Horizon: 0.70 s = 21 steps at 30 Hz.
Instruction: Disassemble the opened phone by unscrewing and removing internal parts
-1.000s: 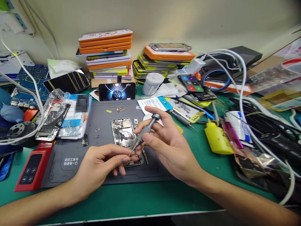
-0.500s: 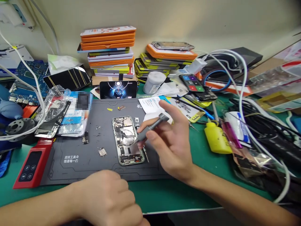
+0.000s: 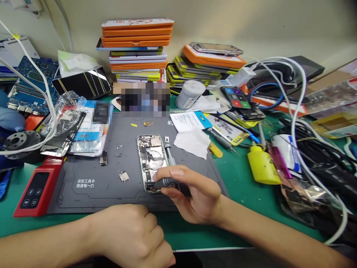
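My right hand (image 3: 200,197) is closed round a dark grey screwdriver (image 3: 166,182), which lies nearly level in the fingers over the lower end of an opened phone (image 3: 141,163). Its working tip does not show clearly. The phone lies with its inner parts bare, and the fingers hide its lower right corner. Just right of the phone lies a second grey screwdriver (image 3: 170,154), partly behind my hand. My left hand (image 3: 136,234) is a fist at the front edge of the mat (image 3: 111,201); what is inside it, if anything, is hidden.
A small metal plate (image 3: 124,176), a dark camera-like part (image 3: 103,158) and a SIM tray (image 3: 166,139) lie about the phone. White paper (image 3: 192,142) and a yellow bottle (image 3: 263,164) are to the right. Stacked orange boxes (image 3: 136,39) stand behind; a red device (image 3: 39,190) sits left.
My right hand has come down and tipped the screwdriver from a raised slant to nearly level over the phone's lower end. My left fist stays near the front edge. The view has shifted slightly.
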Available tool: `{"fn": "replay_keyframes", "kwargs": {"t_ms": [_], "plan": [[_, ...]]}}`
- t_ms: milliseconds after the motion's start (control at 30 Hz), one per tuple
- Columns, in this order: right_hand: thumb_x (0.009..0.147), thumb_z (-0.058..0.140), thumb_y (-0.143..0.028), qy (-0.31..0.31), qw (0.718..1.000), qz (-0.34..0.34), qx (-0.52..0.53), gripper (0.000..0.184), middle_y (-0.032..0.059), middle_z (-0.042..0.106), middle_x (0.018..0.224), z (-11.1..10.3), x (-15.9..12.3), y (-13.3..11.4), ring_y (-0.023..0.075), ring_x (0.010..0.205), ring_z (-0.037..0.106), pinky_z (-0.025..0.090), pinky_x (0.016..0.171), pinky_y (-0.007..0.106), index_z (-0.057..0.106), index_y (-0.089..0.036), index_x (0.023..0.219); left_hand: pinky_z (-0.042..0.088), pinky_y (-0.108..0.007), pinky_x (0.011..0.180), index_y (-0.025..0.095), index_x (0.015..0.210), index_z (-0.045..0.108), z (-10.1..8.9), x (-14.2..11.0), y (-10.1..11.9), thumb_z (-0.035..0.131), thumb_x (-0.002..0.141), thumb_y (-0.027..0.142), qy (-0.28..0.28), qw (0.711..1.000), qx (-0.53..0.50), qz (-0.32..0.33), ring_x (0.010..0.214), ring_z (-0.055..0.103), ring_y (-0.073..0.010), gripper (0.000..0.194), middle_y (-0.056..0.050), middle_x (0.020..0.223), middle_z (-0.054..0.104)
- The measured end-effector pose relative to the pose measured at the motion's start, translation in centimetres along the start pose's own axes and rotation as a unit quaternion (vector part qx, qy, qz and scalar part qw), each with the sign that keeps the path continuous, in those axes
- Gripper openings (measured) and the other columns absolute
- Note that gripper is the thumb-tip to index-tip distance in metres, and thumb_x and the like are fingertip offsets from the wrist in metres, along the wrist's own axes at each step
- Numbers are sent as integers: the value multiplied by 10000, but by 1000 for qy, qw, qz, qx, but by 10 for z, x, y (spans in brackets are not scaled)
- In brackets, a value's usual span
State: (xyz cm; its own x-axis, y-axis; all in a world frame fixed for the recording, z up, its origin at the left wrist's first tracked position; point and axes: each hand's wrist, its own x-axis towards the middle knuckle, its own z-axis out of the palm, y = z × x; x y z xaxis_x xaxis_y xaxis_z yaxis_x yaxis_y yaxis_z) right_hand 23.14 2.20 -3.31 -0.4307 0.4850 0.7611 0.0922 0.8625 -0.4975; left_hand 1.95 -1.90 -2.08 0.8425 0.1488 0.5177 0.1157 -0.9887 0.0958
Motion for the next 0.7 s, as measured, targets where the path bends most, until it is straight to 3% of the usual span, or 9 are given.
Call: {"fn": "replay_keyframes", "kwargs": {"t_ms": [333,533,633,700], "plan": [[1025,578,-55,-21,1000,-1,13,756,106,814,1063,2,8,1,228,935,802,713,770,376,327,-260,1708,268,-362,392,224,645,573,2,-3,2,725,979,310,-19,1000,2,-4,431,453,-148,377,38,520,476],[1070,592,-198,-53,998,-2,-26,626,132,840,1159,-11,17,-3,251,1023,833,714,826,377,429,-244,1673,302,-359,396,224,638,581,2,-3,1,722,975,301,-17,1000,-2,-6,429,447,-151,373,37,515,479],[1042,551,-91,-32,999,-9,-39,651,71,840,963,-15,21,-6,212,841,818,699,731,337,461,-250,1667,286,-367,384,218,633,591,2,-2,1,715,968,279,-15,1000,-9,-11,429,446,-155,362,32,520,487],[1038,608,-128,-13,999,-17,-48,632,70,812,924,-16,22,-7,210,792,790,690,704,334,501,-248,1649,286,-367,383,215,633,595,1,-1,1,703,971,263,-10,1000,-10,-12,427,441,-158,358,29,521,492]]}}
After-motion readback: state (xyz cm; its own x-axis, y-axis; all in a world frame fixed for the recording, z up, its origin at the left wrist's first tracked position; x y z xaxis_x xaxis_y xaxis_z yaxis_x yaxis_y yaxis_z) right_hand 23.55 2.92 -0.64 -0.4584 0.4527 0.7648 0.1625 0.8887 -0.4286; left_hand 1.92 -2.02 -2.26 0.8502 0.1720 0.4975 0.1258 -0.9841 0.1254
